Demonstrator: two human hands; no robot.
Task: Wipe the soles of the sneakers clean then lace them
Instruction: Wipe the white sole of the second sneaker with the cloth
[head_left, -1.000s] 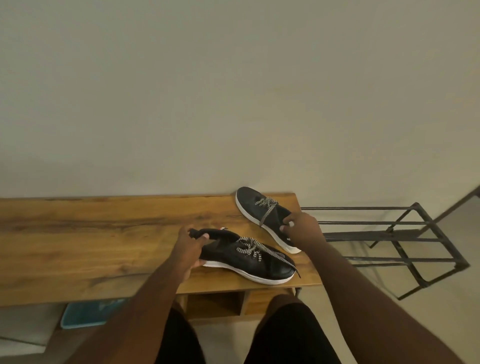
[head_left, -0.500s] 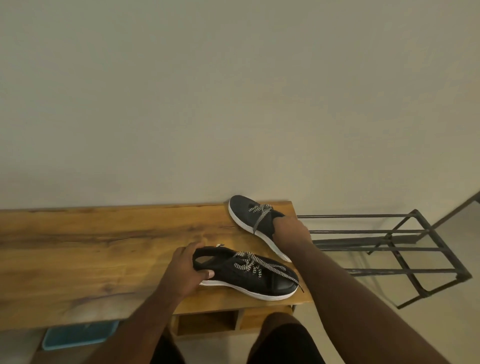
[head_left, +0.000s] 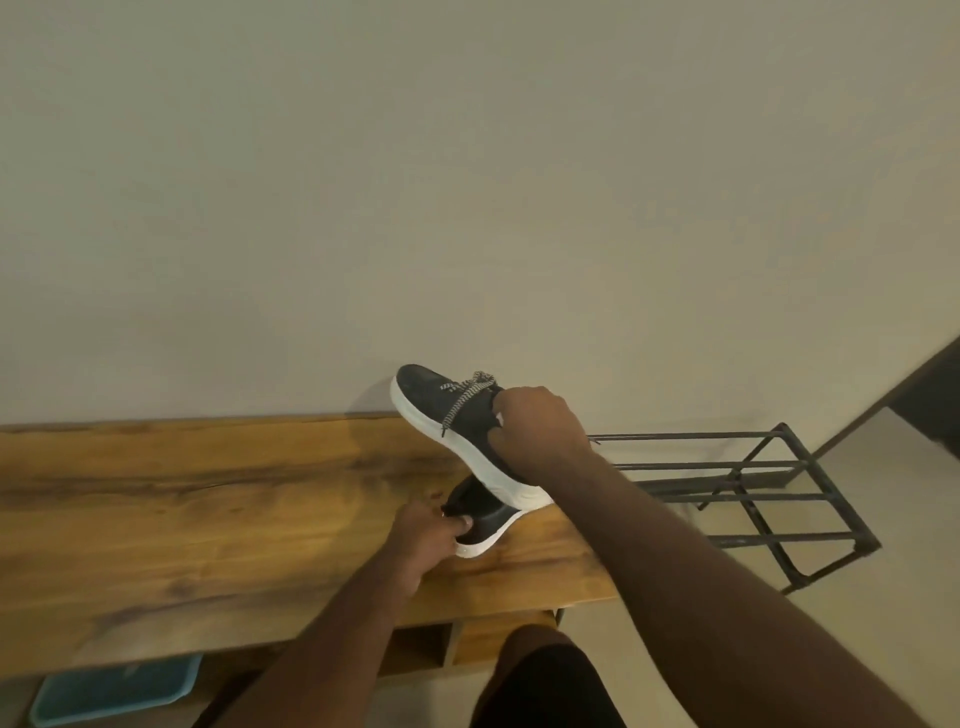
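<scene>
Sneakers in both hands, one lifted

Right hand (head_left: 537, 431) grasps the upper sneaker (head_left: 457, 415) around its collar, fingers curled over the opening. That shoe is off the wooden bench (head_left: 208, 509), tilted with the toe up toward the wall (head_left: 467, 182) and its white sole edge facing left. Checkered laces (head_left: 467, 397) are threaded, with a loose end dangling over the side.

Left hand (head_left: 426, 540) grips the lower sneaker (head_left: 483, 519) at the heel, thumb and fingers pinching the rim. This one sits on the bench near the right end, close to the front edge; the raised shoe hides most of it. The heel of the upper shoe overlaps it; cannot tell if the two touch.

Black metal rack (head_left: 753, 499) stands on the floor just past the right end of the bench. Teal tray (head_left: 114, 691) lies under the bench near the left. Person's knee in dark shorts (head_left: 545, 680) sits below the front edge.
</scene>
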